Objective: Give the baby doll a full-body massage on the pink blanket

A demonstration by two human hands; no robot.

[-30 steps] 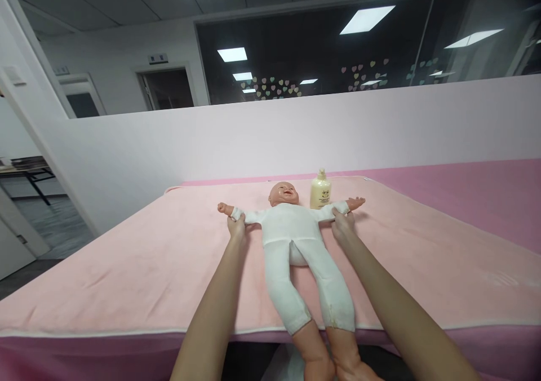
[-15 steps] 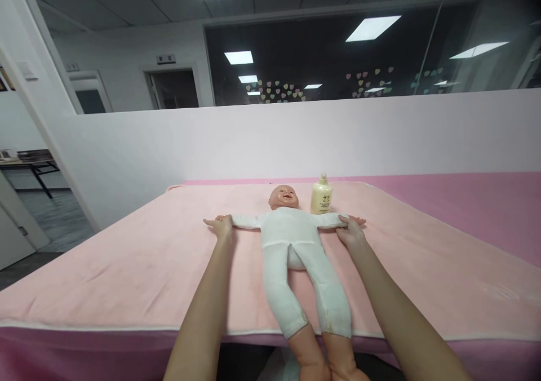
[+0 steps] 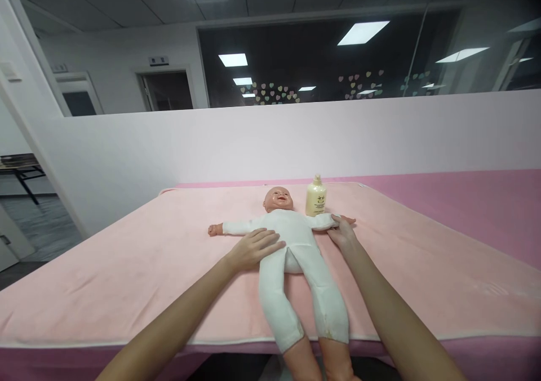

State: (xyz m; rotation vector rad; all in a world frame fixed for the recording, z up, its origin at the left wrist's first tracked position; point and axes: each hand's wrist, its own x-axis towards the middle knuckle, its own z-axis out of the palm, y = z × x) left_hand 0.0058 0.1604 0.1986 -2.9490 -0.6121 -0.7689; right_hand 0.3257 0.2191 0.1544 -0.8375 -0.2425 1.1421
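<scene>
A baby doll (image 3: pixel 296 246) in a white bodysuit lies on its back on a light pink towel (image 3: pixel 127 274), arms spread, bare feet hanging over the near edge. My left hand (image 3: pixel 253 248) rests flat on the doll's side at the waist, fingers stretched out. My right hand (image 3: pixel 341 233) holds the doll's far arm near the wrist, fingers closed round the sleeve. A cream lotion bottle (image 3: pixel 315 196) stands just behind that arm, beside the doll's head.
The towel covers a darker pink bed (image 3: pixel 465 200) that runs off to the right. A white partition wall (image 3: pixel 253 138) stands close behind it. A doorway and a dark table (image 3: pixel 21 172) lie at the far left.
My left hand has let go of the doll's left-side wrist and moved inward onto its waist. My right hand stays at the other arm. The doll's freed arm lies on the towel.
</scene>
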